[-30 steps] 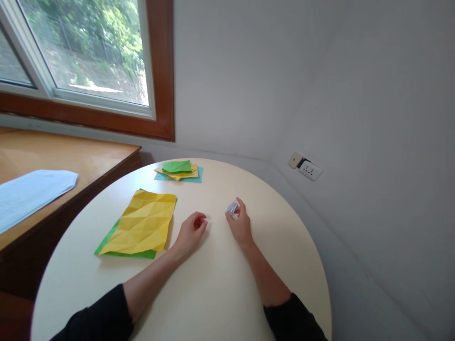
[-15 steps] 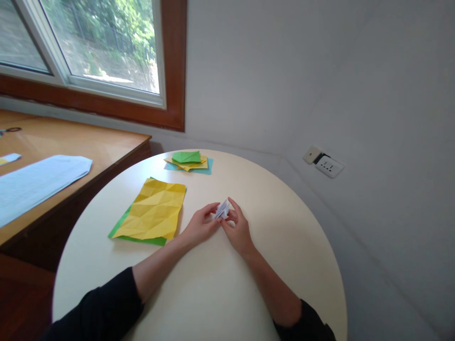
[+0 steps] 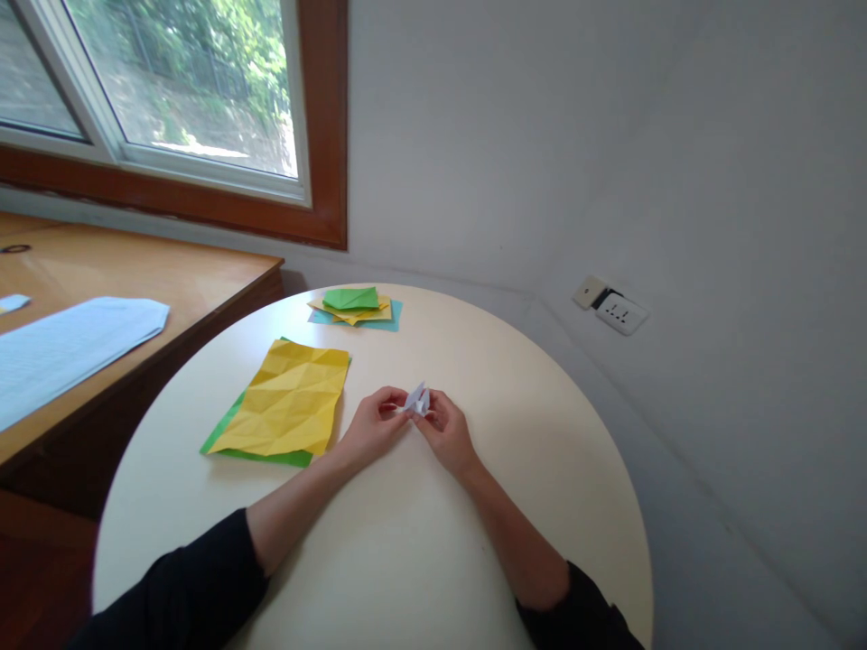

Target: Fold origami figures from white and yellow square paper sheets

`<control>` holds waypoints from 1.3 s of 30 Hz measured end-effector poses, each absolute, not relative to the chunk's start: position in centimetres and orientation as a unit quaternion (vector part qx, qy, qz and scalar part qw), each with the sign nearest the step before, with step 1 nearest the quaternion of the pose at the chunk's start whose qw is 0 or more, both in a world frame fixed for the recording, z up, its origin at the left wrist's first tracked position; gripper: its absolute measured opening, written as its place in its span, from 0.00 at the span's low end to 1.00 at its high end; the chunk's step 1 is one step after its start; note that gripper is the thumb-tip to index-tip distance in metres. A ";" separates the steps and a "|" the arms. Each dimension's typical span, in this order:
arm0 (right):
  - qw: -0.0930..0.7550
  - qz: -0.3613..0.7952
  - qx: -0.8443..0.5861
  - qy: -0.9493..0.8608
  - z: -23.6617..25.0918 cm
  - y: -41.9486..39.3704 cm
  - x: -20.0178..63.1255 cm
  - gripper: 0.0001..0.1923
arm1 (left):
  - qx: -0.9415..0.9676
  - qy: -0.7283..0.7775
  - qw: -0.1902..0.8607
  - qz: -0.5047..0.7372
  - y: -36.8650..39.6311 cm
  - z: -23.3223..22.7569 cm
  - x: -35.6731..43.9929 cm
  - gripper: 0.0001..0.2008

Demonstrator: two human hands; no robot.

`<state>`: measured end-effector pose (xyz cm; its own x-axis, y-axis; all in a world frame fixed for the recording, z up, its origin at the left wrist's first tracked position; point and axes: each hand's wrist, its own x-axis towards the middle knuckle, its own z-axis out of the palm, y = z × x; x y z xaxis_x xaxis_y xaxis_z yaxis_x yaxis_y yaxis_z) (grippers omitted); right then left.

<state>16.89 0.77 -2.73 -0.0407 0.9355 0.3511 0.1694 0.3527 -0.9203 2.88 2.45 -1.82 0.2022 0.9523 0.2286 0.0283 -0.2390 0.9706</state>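
Note:
A small folded white paper piece (image 3: pixel 416 398) sits between my two hands above the round cream table (image 3: pixel 406 560). My left hand (image 3: pixel 371 424) pinches its left side with the fingertips. My right hand (image 3: pixel 443 431) grips its right side, fingers curled around it. Both wrists rest near the middle of the table. To the left of my hands lies a creased yellow sheet (image 3: pixel 284 408) on top of a green sheet (image 3: pixel 227 433).
A small stack of green, yellow and blue papers (image 3: pixel 353 307) lies at the table's far edge. A wooden desk (image 3: pixel 169 280) with a white sheet (image 3: pixel 64 348) stands to the left under a window. A wall socket (image 3: pixel 619 313) is on the right wall.
My left hand moved right from the bare table and joined my right hand on the white paper piece, which shifted slightly left. Both hands now hold it together.

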 end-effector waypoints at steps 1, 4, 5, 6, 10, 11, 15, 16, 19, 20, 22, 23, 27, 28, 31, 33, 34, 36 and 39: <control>0.532 0.361 -0.438 -0.628 -2.6 0.7 16.9 0.12 | 0.615 0.398 0.474 0.488 2.4 -1.7 2.9 0.11; 0.528 0.373 -0.434 -0.628 -2.5 0.7 17.0 0.13 | 0.615 0.398 0.478 0.485 2.3 -1.6 2.9 0.10; 0.528 0.377 -0.435 -0.624 -2.5 0.7 17.1 0.13 | 0.616 0.397 0.478 0.484 2.2 -1.6 3.0 0.09; 0.531 0.382 -0.437 -0.617 -2.5 0.7 17.1 0.13 | 0.618 0.396 0.478 0.483 2.2 -1.6 3.0 0.09; 0.546 0.399 -0.446 -0.586 -2.6 0.9 17.1 0.11 | 0.628 0.391 0.471 0.480 2.3 -1.8 2.9 0.08; 0.549 0.400 -0.448 -0.581 -2.6 1.0 17.0 0.11 | 0.632 0.389 0.469 0.479 2.3 -1.9 2.9 0.08; 0.556 0.400 -0.450 -0.573 -2.6 1.0 17.0 0.12 | 0.645 0.382 0.467 0.469 2.4 -2.1 2.9 0.06; 0.558 0.400 -0.449 -0.573 -2.6 1.0 17.1 0.12 | 0.647 0.381 0.467 0.466 2.4 -2.1 2.9 0.07; 0.564 0.392 -0.452 -0.569 -2.6 1.0 17.1 0.13 | 0.643 0.372 0.483 0.463 2.3 -2.1 2.9 0.07; 0.565 0.388 -0.455 -0.568 -2.7 1.0 17.1 0.14 | 0.638 0.366 0.495 0.463 2.3 -2.0 2.9 0.08; 0.568 0.382 -0.461 -0.564 -2.8 1.1 17.2 0.15 | 0.624 0.355 0.521 0.462 2.2 -1.9 3.0 0.09; 0.570 0.380 -0.463 -0.562 -2.8 1.1 17.2 0.15 | 0.617 0.352 0.531 0.462 2.2 -1.8 3.0 0.10; 0.572 0.381 -0.471 -0.553 -2.8 1.2 17.3 0.17 | 0.605 0.356 0.545 0.459 2.1 -1.7 3.1 0.11; 0.573 0.383 -0.472 -0.550 -2.8 1.2 17.3 0.17 | 0.604 0.356 0.547 0.457 2.1 -1.7 3.1 0.11; 0.577 0.387 -0.470 -0.545 -2.7 1.3 17.4 0.18 | 0.601 0.353 0.554 0.455 2.1 -1.7 3.1 0.11; 0.579 0.389 -0.468 -0.544 -2.7 1.3 17.4 0.19 | 0.598 0.352 0.559 0.454 2.1 -1.6 3.2 0.12; 0.579 0.390 -0.466 -0.543 -2.8 1.4 17.5 0.19 | 0.597 0.352 0.561 0.452 2.1 -1.6 3.2 0.13; 0.581 0.394 -0.464 -0.540 -2.8 1.4 17.5 0.19 | 0.595 0.354 0.562 0.453 2.1 -1.6 3.2 0.14; 0.582 0.394 -0.468 -0.536 -2.7 1.4 17.5 0.18 | 0.592 0.363 0.545 0.470 2.2 -1.6 3.1 0.14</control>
<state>17.51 1.37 -2.67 0.1151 0.9604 0.2538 0.0425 0.2505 -0.9672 3.14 2.18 -1.65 0.2953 0.9417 0.1612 -0.0816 -0.1432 0.9863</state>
